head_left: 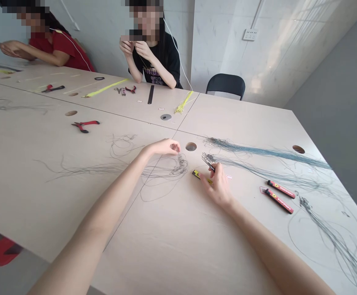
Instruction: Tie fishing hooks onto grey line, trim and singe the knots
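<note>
My left hand (pixel 168 146) is over the table with fingers curled and tips together; whatever they pinch is too thin to make out. Just below it lie the looped ends of a bundle of thin grey cords (pixel 181 166), whose loose strands trail left. My right hand (pixel 220 188) grips dark, pointed tweezers (pixel 208 164), tips aimed up and left. Partly under those fingers lies a yellow-and-black stick-shaped case (pixel 196 174). Close to the tweezer tips is the knotted end of a blue-grey cord bundle (pixel 209 157).
Another blue cord bundle (pixel 258 152) lies behind, and grey cords (pixel 322 229) at right. Two red-and-black cases (pixel 279 200) sit between. Red-handled pliers (pixel 84 125) lie left. Table holes include one (pixel 191 146) by my left hand. Two people sit opposite; a black chair (pixel 226 85) stands beyond.
</note>
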Motion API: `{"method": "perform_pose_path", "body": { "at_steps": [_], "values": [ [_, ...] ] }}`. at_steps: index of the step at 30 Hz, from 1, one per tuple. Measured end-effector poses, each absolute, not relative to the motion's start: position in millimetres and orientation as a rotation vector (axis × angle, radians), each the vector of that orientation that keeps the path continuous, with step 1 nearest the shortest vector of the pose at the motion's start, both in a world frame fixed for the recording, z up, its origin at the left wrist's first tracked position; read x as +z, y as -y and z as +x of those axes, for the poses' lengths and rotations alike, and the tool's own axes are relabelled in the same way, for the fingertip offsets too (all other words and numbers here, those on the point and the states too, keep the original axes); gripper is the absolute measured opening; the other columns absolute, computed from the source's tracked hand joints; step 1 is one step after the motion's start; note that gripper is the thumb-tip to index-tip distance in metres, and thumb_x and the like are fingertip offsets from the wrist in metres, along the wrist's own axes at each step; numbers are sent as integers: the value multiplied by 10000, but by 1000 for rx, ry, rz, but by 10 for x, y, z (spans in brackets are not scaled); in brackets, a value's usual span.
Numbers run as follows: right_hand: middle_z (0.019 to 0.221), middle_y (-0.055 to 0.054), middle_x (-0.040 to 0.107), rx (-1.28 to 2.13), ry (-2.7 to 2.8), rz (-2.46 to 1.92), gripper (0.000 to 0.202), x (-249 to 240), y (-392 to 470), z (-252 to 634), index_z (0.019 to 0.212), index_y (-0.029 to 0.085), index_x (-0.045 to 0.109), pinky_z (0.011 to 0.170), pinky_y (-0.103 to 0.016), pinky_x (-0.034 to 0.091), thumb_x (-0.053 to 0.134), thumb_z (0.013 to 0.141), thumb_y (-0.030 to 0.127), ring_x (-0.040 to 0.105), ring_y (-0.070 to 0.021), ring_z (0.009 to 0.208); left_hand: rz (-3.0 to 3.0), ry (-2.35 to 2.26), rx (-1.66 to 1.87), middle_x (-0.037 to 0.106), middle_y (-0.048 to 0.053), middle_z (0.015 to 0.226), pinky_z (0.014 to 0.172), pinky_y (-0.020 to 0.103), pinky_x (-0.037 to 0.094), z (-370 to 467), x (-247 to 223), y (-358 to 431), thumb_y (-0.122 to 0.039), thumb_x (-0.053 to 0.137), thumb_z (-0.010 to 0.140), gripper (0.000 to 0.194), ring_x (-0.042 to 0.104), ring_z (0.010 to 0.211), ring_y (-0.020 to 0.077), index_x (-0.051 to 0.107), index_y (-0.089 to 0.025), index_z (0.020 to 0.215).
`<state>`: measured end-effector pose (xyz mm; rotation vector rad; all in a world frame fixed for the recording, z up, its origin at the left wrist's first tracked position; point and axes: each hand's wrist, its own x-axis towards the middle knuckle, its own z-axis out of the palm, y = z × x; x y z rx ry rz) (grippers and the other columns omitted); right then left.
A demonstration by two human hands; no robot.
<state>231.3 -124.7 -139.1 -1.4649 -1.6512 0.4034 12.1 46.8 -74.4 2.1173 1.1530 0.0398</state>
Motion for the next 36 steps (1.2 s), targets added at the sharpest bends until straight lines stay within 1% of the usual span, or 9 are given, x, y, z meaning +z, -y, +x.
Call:
{"method": "perform_pose_path", "body": {
  "at_steps": [2, 4, 10, 20, 30, 36],
  "values": [
    [836, -40, 519, 464, 1637, -1474, 295, -1371, 1251, 2307, 904, 243, 339, 643, -364, 463, 539, 886, 459, 530, -203, 700, 2115, -1155, 37, 713, 57, 974, 777, 274, 478, 126, -734, -457, -297, 575, 683, 229, 644, 880, 193, 653, -185, 868],
    [810, -23, 497, 509, 1628, -1487, 332, -1350, 1251, 2303, 876, 251, 310, 628, -351, 436, 550, 868, 480, 502, -193, 679, 2111, -1156, 30, 718, 58, 977, 783, 275, 480, 130, -723, -446, -293, 567, 681, 215, 649, 887, 195, 649, -186, 848],
    [767, 10, 466, 615, 1532, -1523, 333, -1313, 1239, 2318, 846, 257, 303, 622, -341, 394, 539, 863, 491, 449, -171, 635, 2106, -1164, 14, 734, 60, 1014, 812, 273, 485, 152, -696, -423, -280, 557, 676, 194, 662, 917, 196, 643, -187, 823],
    [730, 28, 471, 698, 1445, -1548, 337, -1291, 1230, 2328, 845, 257, 317, 603, -329, 383, 511, 862, 531, 447, -165, 611, 2112, -1203, -16, 748, 75, 1059, 801, 273, 501, 156, -691, -423, -328, 595, 679, 274, 680, 924, 209, 679, -174, 890],
    [709, 30, 485, 655, 1475, -1516, 313, -1302, 1229, 2341, 835, 259, 321, 600, -315, 386, 526, 889, 489, 451, -163, 611, 2134, -1207, -26, 759, 67, 1041, 779, 261, 497, 187, -700, -404, -306, 600, 692, 237, 681, 905, 199, 693, -185, 873],
    [708, 33, 474, 645, 1483, -1530, 300, -1307, 1228, 2344, 834, 260, 322, 609, -323, 393, 519, 887, 480, 464, -166, 608, 2127, -1232, -26, 750, 85, 1058, 780, 276, 496, 201, -689, -390, -382, 624, 707, 280, 679, 917, 214, 694, -175, 883]
  ]
}}
